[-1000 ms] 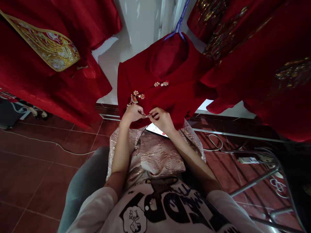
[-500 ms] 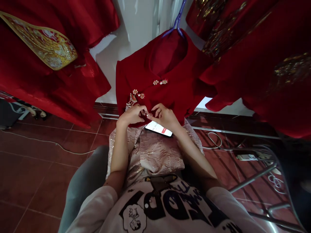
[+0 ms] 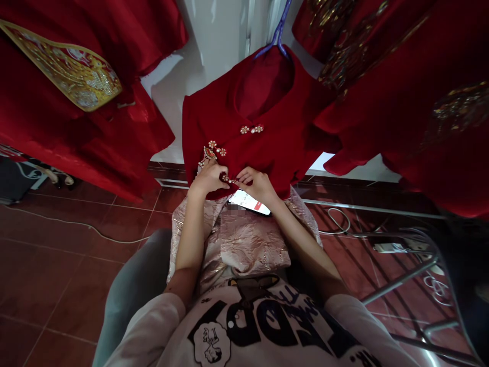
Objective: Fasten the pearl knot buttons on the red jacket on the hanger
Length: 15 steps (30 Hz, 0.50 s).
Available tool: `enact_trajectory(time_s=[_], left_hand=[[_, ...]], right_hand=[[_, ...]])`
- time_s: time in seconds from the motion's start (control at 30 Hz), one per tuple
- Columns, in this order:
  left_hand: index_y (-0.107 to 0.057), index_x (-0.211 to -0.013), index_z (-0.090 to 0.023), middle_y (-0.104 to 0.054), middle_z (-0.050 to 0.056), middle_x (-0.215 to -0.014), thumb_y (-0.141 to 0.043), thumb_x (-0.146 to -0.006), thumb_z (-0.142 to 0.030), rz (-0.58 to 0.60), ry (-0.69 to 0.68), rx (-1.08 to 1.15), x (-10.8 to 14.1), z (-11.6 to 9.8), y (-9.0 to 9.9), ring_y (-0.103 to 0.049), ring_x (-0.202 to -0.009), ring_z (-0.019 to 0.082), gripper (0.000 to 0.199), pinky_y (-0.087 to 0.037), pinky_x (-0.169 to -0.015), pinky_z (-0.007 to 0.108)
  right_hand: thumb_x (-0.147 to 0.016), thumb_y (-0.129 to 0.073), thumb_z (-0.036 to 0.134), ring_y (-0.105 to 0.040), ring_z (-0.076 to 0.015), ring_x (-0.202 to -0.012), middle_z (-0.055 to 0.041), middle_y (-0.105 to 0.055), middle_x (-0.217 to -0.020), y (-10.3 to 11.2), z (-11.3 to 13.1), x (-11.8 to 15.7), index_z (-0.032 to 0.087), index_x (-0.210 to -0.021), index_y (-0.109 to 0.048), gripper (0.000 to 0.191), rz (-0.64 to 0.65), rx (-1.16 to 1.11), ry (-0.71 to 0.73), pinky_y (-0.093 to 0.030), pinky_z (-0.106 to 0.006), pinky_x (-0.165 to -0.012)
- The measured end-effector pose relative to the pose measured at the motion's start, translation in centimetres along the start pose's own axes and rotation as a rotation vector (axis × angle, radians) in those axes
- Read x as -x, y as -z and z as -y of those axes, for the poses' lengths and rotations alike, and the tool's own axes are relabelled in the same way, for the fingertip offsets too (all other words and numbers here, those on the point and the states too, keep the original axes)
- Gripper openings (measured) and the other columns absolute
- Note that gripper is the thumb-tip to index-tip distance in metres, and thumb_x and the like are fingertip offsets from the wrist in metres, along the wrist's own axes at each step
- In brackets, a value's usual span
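Observation:
A red velvety jacket (image 3: 225, 117) hangs in front of me from a purple hanger (image 3: 280, 33). Pearly flower clasps (image 3: 252, 129) sit below its neckline, and a fan-shaped beaded ornament (image 3: 209, 153) is on its left front. Near the lower hem, my left hand (image 3: 208, 178) curls its thumb and index finger around a small beaded clasp (image 3: 229, 179). The right end of that clasp is pinched by my right hand (image 3: 256, 184), its other fingers bent. Just below the hands, a lit phone (image 3: 252, 203) lies on my lap.
Other red garments hang left (image 3: 145, 117) and right (image 3: 382, 127), the left one with a gold embroidered panel (image 3: 87, 76). Pink shiny cloth (image 3: 252, 244) covers my lap. A metal-framed chair or rack (image 3: 405, 278) stands right. A white cable (image 3: 103, 235) crosses the tiled floor.
My left hand has shifted slightly, its thumb and index finger now wider apart, so more of the beaded clasp shows. My right hand has moved slightly right and down.

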<state>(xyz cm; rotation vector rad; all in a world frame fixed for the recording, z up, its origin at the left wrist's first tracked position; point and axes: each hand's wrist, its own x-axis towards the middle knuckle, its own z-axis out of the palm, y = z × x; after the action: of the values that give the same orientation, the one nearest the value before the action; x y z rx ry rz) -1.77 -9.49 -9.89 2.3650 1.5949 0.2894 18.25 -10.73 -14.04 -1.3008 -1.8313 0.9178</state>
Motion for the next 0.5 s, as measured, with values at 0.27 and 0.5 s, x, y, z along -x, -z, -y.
enact_trajectory(time_s=[0.27, 0.5], left_hand=[[-0.077, -0.080, -0.019, -0.059, 0.008, -0.099, -0.089, -0.075, -0.025, -0.071, -0.053, -0.031, 0.0, -0.5, 0.5, -0.056, -0.111, 0.032, 0.015, -0.049, -0.099, 0.047], [-0.081, -0.083, -0.020, -0.058, 0.006, -0.094, -0.091, -0.074, -0.026, -0.045, -0.081, 0.038, 0.4, -0.8, 1.4, -0.056, -0.099, 0.026, 0.015, -0.047, -0.094, 0.040]], right_hand=[[-0.072, -0.078, 0.019, -0.072, -0.0157, -0.070, -0.0012, -0.075, -0.075, 0.2, 0.4, 0.0, 0.020, -0.083, -0.065, 0.017, -0.007, -0.101, -0.041, -0.059, -0.027, -0.070], [-0.069, -0.078, 0.021, -0.071, -0.0161, -0.070, -0.0008, -0.073, -0.073, 0.6, 1.1, 0.1, 0.020, -0.083, -0.065, 0.019, 0.002, -0.159, -0.091, -0.057, -0.028, -0.070]])
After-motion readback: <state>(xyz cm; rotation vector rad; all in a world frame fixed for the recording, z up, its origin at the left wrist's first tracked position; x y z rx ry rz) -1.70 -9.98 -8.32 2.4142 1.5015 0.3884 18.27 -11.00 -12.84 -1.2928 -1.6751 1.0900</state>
